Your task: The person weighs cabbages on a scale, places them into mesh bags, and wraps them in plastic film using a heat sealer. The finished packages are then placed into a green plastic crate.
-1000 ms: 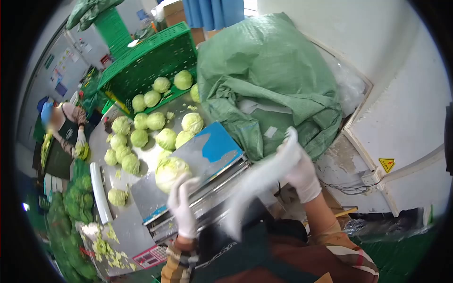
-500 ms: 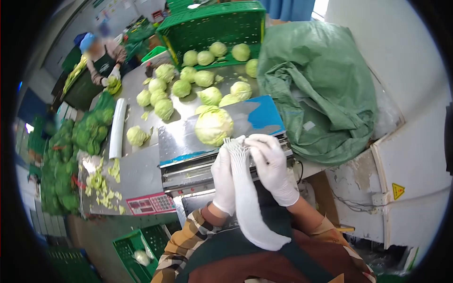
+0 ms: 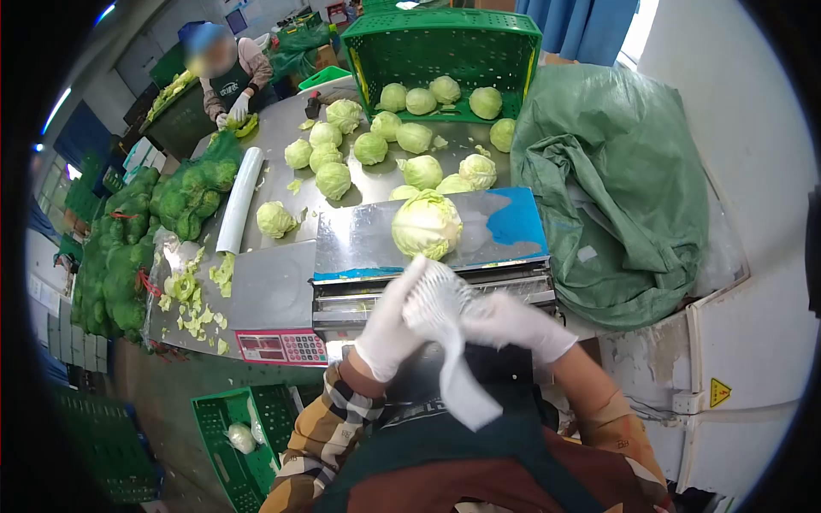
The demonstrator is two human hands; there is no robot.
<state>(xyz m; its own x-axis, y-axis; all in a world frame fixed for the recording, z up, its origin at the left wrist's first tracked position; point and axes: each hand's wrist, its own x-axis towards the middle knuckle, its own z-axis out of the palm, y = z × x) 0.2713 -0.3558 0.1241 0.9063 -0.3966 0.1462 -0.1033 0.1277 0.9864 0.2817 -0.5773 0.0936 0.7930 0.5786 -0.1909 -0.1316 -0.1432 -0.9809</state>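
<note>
White foam net sleeves hang between my two gloved hands in front of the apron, their upper end spread wide and blurred. My left hand grips the net's left side. On the right side, my right hand pinches its edge, smeared by motion. Just beyond the hands, a cabbage sits on the metal and blue top of a wrapping machine. The net touches neither the cabbage nor the machine's top, as far as I can see.
More cabbages stand behind on the steel table, some in a tipped green crate. A scale, a white film roll and net bags are left. A green sack lies right. A co-worker handles leaves.
The net's upper end has been opened wider between my hands, and its tail has swung and shortened. The whole view has shifted, so the table appears farther right.
</note>
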